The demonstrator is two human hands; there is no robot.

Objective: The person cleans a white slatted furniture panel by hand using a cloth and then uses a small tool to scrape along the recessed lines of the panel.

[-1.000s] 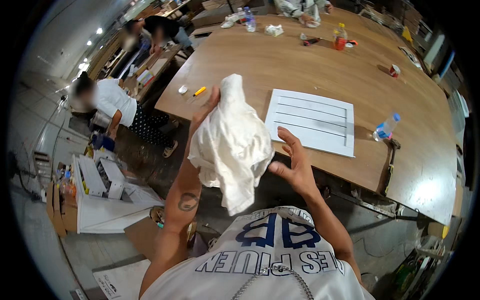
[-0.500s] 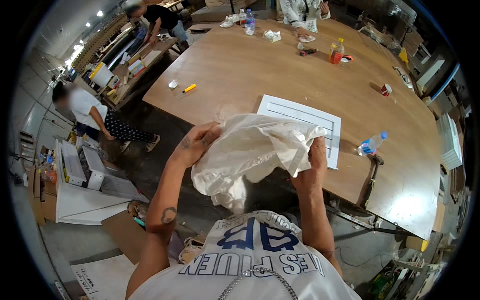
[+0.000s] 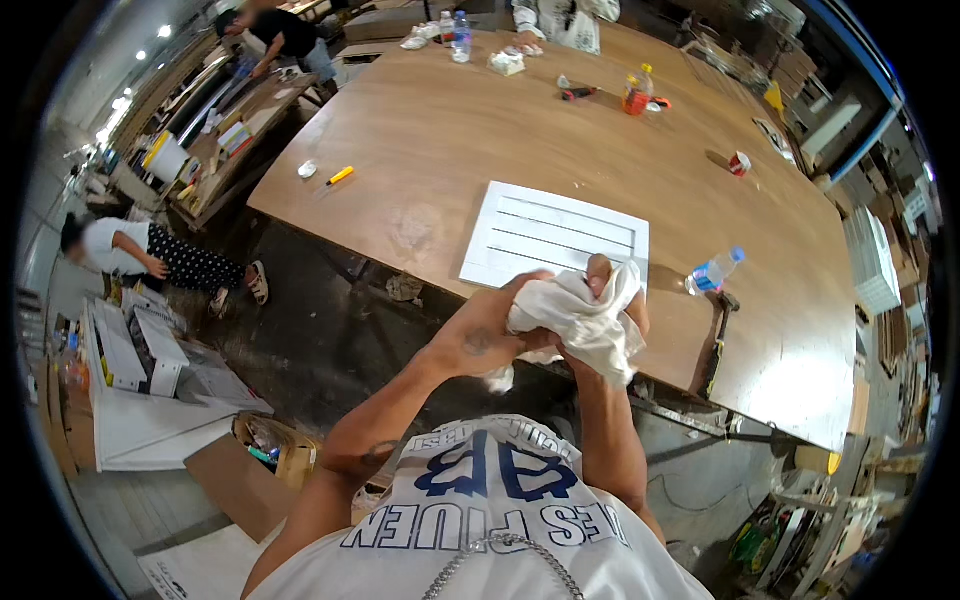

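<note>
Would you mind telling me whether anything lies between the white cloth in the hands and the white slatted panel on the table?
Nothing visible does. Both the left hand and the right hand bunch the white cloth right at the near edge of the white slatted panel, with no object between them.

- A clear plastic bottle (image 3: 712, 272) with a blue cap lies on the table (image 3: 430, 160).
- An orange bottle (image 3: 635, 92) stands far back.
- A brown cardboard box (image 3: 265, 452) sits on the floor.

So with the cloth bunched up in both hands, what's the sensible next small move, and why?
Probably lower the white cloth onto the white slatted panel. Both the left hand and right hand have it wadded just above the panel's near edge at the table.
</note>
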